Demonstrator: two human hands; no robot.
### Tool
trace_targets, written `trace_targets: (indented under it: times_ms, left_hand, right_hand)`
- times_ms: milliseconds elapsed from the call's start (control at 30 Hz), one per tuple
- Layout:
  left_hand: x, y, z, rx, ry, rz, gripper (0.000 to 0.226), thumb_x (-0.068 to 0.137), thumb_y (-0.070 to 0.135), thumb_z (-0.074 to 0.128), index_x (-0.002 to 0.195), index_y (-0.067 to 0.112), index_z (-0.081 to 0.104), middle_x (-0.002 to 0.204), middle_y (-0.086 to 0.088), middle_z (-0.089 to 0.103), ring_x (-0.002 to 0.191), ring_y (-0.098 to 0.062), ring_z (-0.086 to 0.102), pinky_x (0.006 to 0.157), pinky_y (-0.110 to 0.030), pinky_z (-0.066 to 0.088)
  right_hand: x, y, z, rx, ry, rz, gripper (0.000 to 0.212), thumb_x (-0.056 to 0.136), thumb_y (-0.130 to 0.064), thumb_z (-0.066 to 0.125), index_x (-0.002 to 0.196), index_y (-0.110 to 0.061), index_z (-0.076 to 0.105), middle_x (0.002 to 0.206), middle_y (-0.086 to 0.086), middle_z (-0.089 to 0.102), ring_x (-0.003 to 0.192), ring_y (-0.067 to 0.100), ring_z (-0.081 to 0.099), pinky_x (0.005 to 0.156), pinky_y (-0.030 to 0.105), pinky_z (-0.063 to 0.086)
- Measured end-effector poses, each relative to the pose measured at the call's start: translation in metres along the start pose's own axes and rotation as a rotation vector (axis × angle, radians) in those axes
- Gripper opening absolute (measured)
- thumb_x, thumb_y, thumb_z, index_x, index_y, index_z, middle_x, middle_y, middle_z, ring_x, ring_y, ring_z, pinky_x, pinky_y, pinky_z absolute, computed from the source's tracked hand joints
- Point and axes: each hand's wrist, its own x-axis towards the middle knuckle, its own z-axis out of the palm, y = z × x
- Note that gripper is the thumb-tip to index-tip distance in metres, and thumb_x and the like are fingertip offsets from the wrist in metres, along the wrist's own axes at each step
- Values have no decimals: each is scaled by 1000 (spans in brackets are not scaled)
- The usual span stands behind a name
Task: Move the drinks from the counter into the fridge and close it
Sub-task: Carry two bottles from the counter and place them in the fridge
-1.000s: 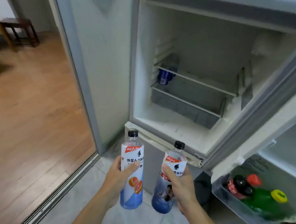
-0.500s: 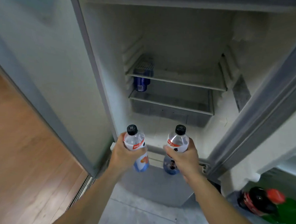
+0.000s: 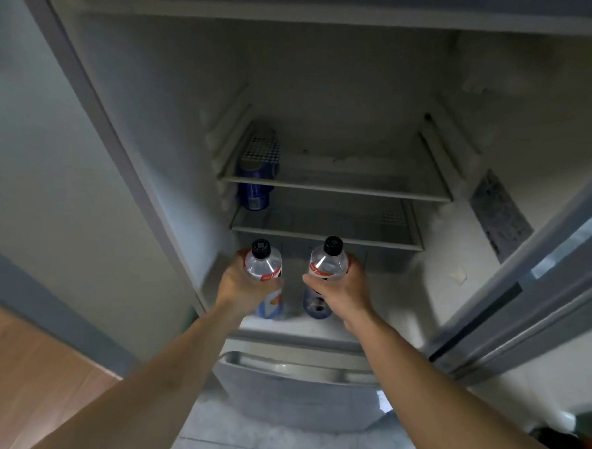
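We note a wooden floor (image 3: 22, 374) at lower left, meeting a grey sill strip (image 3: 43, 317). Pale floor tiles (image 3: 276, 446) lie below centre. A pale wall panel (image 3: 52, 143) fills the left side.

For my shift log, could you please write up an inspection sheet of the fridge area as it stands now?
Surface: fridge floor, bare beside the bottles.
Job's things: left bottle and right bottle, upright, low inside the fridge; whether they touch the floor is unclear.
Clutter: blue can on the lower shelf, far left.
Grippers: left hand grips the left bottle; right hand grips the right bottle.
Cables: nothing seen.
Surroundings: door open at right; wooden floor at left.
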Motion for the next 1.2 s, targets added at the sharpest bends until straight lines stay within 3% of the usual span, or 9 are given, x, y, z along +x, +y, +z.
trace_targets:
  times_ms: [200,367,500,567,667,800,933,1067,1200]
  left_hand:
    - [28,4,1,7,-160,-33,67,68,17,87,125,20,54,116,-4,65,107,-26,63,97,-45,52]
    - [34,16,-3,29,-245,24,41,71,3,83,89,28,55,95,1,65,100,-24,65,84,-36,55]
    - [39,30,-5,43,-288,97,65,78,28,82,129,14,45,122,-4,58,115,-22,57,100,-41,49]
    - [42,43,-7,123,-315,81,57,81,50,73,123,20,50,115,4,60,106,-16,59,88,-34,53]
    - [47,60,-14,391,-344,110,42,85,65,57,81,23,58,80,5,66,68,-10,60,60,-26,54]
    - [48,63,-21,502,-364,15,28,91,49,54,102,24,59,103,-5,65,72,-19,61,72,-38,62]
    - [33,45,-29,109,-500,-348,43,95,45,54,130,22,45,133,-16,55,86,-35,69,66,-39,63]
    - [16,18,-37,-142,-432,-332,36,91,34,63,123,22,51,121,-14,56,83,-37,72,64,-40,62]
    - [-22,-25,-39,-565,-365,-362,34,86,4,67,113,22,57,119,-13,53,83,-35,66,65,-40,60]
  right_hand:
    - [18,-1,21,-90,67,61,52,56,-38,92,95,-39,57,91,-17,69,81,0,66,64,19,50]
    - [25,-14,20,-181,40,84,66,51,-58,85,106,-31,60,96,-13,71,87,5,68,73,27,57]
    - [28,-49,17,-271,34,72,78,57,-87,54,90,-18,64,90,5,70,90,25,69,80,41,54]
    - [29,-66,14,-361,-33,76,87,60,-93,40,75,-10,62,83,15,71,84,31,69,80,48,54]
    - [27,-78,5,-445,-97,187,95,67,-93,32,108,-17,71,118,12,70,106,34,65,74,45,58]
    - [26,-84,-2,-494,-191,383,74,86,-76,42,138,-24,51,140,16,56,98,40,66,53,36,58]
    - [19,-80,-11,-300,-307,582,70,93,-64,49,148,-22,36,150,26,41,91,44,67,52,35,58]
    - [0,-65,-31,-182,-347,654,76,88,-67,51,129,-3,47,105,30,67,71,34,71,60,34,59]
    - [-29,-40,-40,139,-293,639,50,87,-31,61,128,-4,53,90,21,61,58,26,63,57,37,58]
